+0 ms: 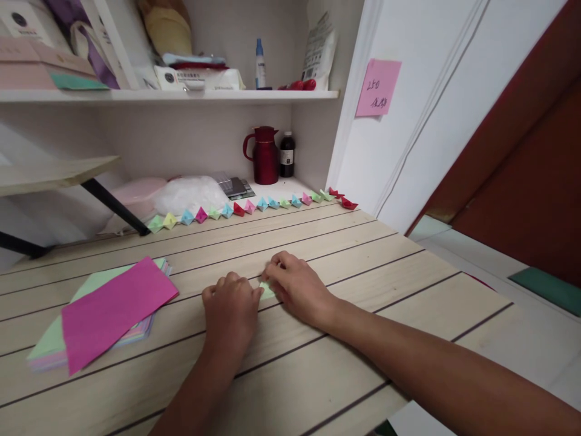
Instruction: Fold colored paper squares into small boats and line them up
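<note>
A small piece of light green folded paper lies on the striped wooden table between my hands, mostly covered by my fingers. My left hand is closed, its thumb at the paper's left edge and its other fingers curled against the tabletop. From the other side, my right hand grips the paper with bent fingers. To the left sits a stack of coloured paper sheets, with a magenta sheet lying askew on top. A row of small folded paper boats in several colours runs along the table's far edge.
Behind the table, a white shelf holds a blue-capped bottle and packages. Below it stand a dark red jug, a dark bottle and a white plastic bag. A black-legged wooden stand rises at the left.
</note>
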`<action>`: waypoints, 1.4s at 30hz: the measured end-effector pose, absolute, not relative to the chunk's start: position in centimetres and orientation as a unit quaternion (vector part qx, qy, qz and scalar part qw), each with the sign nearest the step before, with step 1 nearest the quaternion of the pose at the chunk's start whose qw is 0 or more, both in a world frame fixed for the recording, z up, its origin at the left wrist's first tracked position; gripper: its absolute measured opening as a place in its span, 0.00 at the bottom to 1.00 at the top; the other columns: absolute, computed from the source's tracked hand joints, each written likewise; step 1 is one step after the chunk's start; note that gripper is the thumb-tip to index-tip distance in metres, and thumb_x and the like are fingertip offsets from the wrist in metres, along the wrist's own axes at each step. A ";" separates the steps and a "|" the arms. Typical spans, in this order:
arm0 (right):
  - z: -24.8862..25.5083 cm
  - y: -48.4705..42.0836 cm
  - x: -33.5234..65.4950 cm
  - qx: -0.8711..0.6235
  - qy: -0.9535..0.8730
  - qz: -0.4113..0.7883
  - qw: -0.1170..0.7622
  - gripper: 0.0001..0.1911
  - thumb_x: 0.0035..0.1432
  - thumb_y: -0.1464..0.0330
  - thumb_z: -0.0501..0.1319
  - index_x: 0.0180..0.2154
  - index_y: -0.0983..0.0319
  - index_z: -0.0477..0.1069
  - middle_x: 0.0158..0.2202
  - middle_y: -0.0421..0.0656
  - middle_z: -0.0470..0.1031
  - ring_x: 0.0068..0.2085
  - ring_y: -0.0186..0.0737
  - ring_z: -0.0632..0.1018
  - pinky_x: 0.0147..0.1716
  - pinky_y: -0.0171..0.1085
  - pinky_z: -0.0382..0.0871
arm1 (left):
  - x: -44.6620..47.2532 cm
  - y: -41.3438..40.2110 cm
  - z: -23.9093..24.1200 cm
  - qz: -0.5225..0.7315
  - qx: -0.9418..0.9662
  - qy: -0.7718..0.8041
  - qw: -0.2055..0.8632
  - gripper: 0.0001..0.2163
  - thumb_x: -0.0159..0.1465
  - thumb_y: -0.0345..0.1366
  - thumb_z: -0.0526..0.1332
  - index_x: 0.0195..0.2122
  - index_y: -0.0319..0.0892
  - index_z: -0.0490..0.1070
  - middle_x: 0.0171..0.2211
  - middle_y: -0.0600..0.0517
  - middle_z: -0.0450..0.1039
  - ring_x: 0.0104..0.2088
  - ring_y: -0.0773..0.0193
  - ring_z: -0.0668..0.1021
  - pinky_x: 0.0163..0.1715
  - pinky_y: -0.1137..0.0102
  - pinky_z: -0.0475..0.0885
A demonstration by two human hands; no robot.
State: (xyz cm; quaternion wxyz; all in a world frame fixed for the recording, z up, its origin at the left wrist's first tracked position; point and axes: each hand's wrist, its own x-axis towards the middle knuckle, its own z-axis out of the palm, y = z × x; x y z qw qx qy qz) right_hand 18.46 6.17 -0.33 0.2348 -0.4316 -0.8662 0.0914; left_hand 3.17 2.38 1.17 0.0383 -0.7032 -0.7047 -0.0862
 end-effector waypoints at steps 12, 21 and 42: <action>0.6 6.2 20.0 -0.369 -0.915 0.076 0.144 0.23 0.55 0.78 0.58 0.49 0.52 0.75 0.51 0.44 0.73 0.49 0.47 0.68 0.43 0.43 0.58 | 2.7 0.9 -0.8 -0.173 -0.800 -0.565 0.104 0.21 0.66 0.34 0.53 0.61 0.45 0.62 0.64 0.45 0.62 0.64 0.53 0.62 0.61 0.53 0.51; 0.1 4.6 23.4 -0.279 -0.952 0.009 0.124 0.24 0.65 0.69 0.52 0.62 0.56 0.60 0.65 0.49 0.60 0.62 0.46 0.62 0.53 0.47 0.59 | 2.4 -0.5 -0.2 -0.034 -0.807 -0.587 -0.061 0.29 0.69 0.48 0.44 0.68 0.41 0.45 0.69 0.47 0.45 0.69 0.55 0.50 0.64 0.45 0.41; 1.2 2.2 21.8 -0.361 -0.927 -0.043 0.092 0.14 0.63 0.74 0.52 0.47 0.64 0.72 0.43 0.51 0.75 0.43 0.44 0.72 0.42 0.40 0.63 | 2.4 -0.7 -0.6 -0.088 -0.790 -0.604 -0.053 0.24 0.69 0.43 0.46 0.66 0.46 0.54 0.67 0.49 0.52 0.68 0.54 0.54 0.63 0.44 0.44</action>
